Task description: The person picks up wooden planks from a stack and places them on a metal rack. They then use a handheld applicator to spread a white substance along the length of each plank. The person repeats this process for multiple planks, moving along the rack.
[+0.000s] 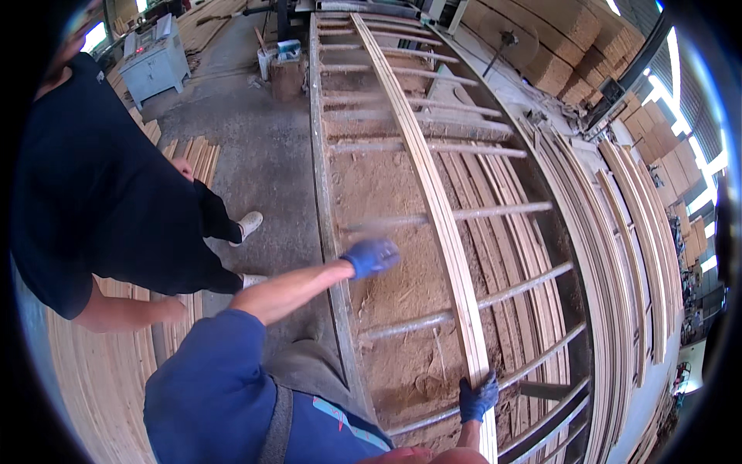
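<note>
Long, pale wooden strips (437,193) lie side by side along a metal roller frame (328,232), running from near me to its far end. My right hand (478,396), in a dark blue glove, grips the right edge of the strips at the near end, fingers curled over it. My left hand (373,257), gloved in blue too, hovers over the frame's left side, apart from the strips. Motion smears its fingers, so their pose is unclear.
At the left a person in dark clothes (116,178) stands beside stacked boards (100,363). More long boards (618,255) are piled right of the frame. Sawdust (371,185) covers the ground beneath the rollers. A grey machine cabinet (154,62) stands far left.
</note>
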The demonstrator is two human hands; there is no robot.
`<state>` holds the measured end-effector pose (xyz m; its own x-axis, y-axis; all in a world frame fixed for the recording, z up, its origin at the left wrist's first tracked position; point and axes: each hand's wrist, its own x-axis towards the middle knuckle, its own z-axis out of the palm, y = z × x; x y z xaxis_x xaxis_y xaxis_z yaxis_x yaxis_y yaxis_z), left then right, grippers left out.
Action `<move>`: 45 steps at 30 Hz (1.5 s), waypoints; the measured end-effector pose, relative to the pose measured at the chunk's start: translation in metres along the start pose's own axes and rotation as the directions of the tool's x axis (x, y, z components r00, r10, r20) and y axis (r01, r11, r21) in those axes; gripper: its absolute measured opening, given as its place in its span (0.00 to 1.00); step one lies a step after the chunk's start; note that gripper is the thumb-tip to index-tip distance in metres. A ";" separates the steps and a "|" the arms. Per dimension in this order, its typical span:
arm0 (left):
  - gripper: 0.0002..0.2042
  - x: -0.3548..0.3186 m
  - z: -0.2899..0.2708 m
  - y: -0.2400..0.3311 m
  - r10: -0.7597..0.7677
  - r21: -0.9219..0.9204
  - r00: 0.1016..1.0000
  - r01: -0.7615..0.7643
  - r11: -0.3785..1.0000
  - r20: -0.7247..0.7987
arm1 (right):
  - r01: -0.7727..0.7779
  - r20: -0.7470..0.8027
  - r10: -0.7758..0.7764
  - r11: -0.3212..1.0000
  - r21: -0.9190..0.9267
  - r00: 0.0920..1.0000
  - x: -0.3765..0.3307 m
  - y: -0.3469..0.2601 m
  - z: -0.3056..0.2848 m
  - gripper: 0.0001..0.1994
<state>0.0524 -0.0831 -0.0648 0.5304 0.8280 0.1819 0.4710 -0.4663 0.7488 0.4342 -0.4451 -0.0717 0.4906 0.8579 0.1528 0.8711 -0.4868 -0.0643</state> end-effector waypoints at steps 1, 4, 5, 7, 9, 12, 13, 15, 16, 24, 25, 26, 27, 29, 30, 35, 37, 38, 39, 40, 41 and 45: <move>0.17 0.016 0.016 0.011 0.001 0.045 0.997 -0.004 0.999 0.077 | -0.011 0.010 0.011 1.000 0.006 1.000 -0.001 0.002 -0.001 0.50; 0.24 0.056 0.075 0.030 -0.343 -0.244 0.916 0.388 0.889 0.209 | 0.073 -0.107 -0.078 0.996 -0.045 0.991 -0.005 0.005 0.004 0.49; 0.27 0.071 0.096 0.034 -0.432 -0.326 0.859 0.505 0.799 0.274 | 0.124 -0.152 -0.133 0.990 -0.068 0.979 -0.005 0.009 0.008 0.49; 0.32 0.096 0.128 0.038 -0.549 -0.439 0.702 0.712 0.548 0.453 | 0.017 0.008 -0.017 0.998 0.060 1.000 -0.006 0.015 0.004 0.49; 0.34 0.109 0.144 0.044 -0.563 -0.474 0.667 0.744 0.471 0.488 | 0.100 -0.038 -0.099 0.994 0.037 0.994 -0.009 0.021 0.004 0.45; 0.32 0.116 0.156 0.058 -0.519 -0.551 0.720 0.691 0.469 0.461 | 0.105 -0.087 -0.082 0.945 0.311 0.993 -0.004 0.025 0.005 0.38; 0.31 0.110 0.153 0.057 -0.525 -0.553 0.706 0.703 0.446 0.475 | 0.082 -0.044 -0.072 0.942 0.327 0.996 -0.002 0.024 0.003 0.37; 0.30 0.098 0.151 0.062 -0.524 -0.512 0.672 0.739 0.437 0.523 | 0.032 0.044 -0.051 0.934 0.356 0.998 0.003 0.022 -0.003 0.36; 0.29 0.090 0.149 0.071 -0.515 -0.474 0.650 0.760 0.445 0.559 | 0.054 0.054 -0.086 0.900 0.433 0.995 0.004 0.016 -0.012 0.34; 0.26 0.079 0.175 0.088 -0.532 -0.595 0.713 0.690 0.413 0.457 | 0.048 0.087 -0.078 0.952 0.302 0.993 0.001 0.016 -0.013 0.38; 0.26 0.083 0.175 0.087 -0.525 -0.609 0.714 0.686 0.398 0.462 | 0.049 0.082 -0.076 0.954 0.295 0.994 0.006 0.017 -0.016 0.38; 0.26 0.083 0.176 0.086 -0.530 -0.634 0.710 0.683 0.362 0.464 | 0.042 0.083 -0.069 0.955 0.294 0.994 0.006 0.015 -0.017 0.37; 0.25 0.084 0.177 0.086 -0.534 -0.658 0.706 0.679 0.325 0.465 | 0.035 0.084 -0.063 0.956 0.292 0.994 0.006 0.015 -0.018 0.37; 0.24 0.085 0.177 0.087 -0.539 -0.701 0.690 0.674 0.234 0.484 | 0.096 0.013 -0.103 0.959 0.267 0.995 0.013 0.028 -0.003 0.33; 0.24 0.085 0.177 0.089 -0.539 -0.718 0.678 0.673 0.180 0.500 | 0.038 0.117 -0.072 0.962 0.271 0.990 0.019 0.033 -0.004 0.32; 0.21 0.090 0.174 0.098 -0.575 -0.747 0.643 0.660 0.081 0.506 | -0.152 0.494 -0.154 0.838 0.524 0.856 0.079 0.011 -0.031 0.29; 0.20 0.091 0.176 0.094 -0.569 -0.758 0.653 0.648 0.077 0.500 | -0.106 0.465 -0.212 0.817 0.567 0.859 0.092 0.011 -0.002 0.28; 0.21 0.095 0.175 0.093 -0.547 -0.771 0.669 0.634 0.067 0.503 | -0.191 0.486 -0.164 0.778 0.599 0.859 0.096 0.010 0.008 0.28; 0.21 0.095 0.176 0.094 -0.548 -0.772 0.668 0.632 0.060 0.504 | -0.272 0.507 -0.116 0.731 0.626 0.854 0.097 0.013 0.014 0.27; 0.21 0.094 0.177 0.094 -0.547 -0.774 0.666 0.631 0.053 0.506 | -0.271 0.496 -0.102 0.735 0.622 0.862 0.093 0.019 0.017 0.25; 0.21 0.093 0.174 0.093 -0.556 -0.779 0.663 0.626 0.045 0.501 | -0.263 0.486 -0.100 0.738 0.621 0.868 0.093 0.009 0.010 0.24; 0.19 0.107 0.161 0.073 -0.586 -0.798 0.672 0.599 0.070 0.453 | -0.237 0.471 -0.114 0.747 0.621 0.875 0.108 -0.026 -0.001 0.22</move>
<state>0.2566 -0.0789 -0.0936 0.3998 0.6885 -0.6051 -0.2120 0.7117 0.6697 0.4649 -0.3401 -0.0525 0.3387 0.8836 -0.3234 0.5462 -0.4645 -0.6971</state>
